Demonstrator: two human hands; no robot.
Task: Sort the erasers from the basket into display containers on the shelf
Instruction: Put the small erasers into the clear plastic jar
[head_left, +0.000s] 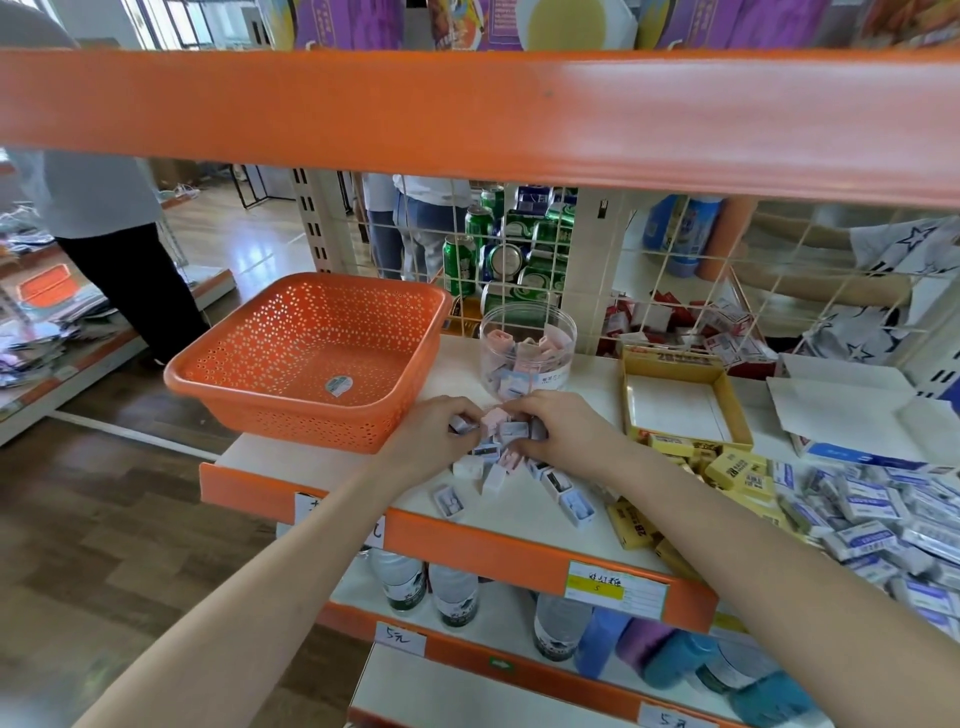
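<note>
Gripping heaped erasers (511, 434) between left hand (434, 434) and right hand (563, 431), fingers curled — overfull scoop, could spill off shelf (514, 522) edge short of jar (527, 345).

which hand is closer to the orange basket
Left. The left hand is beside the basket, at its near right corner; the right hand is farther right, across the erasers.

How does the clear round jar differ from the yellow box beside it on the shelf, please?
The clear round jar is see-through and cylindrical; the yellow box is opaque and rectangular. The jar holds many small erasers; the box looks empty. Both stand on the white shelf.
</note>
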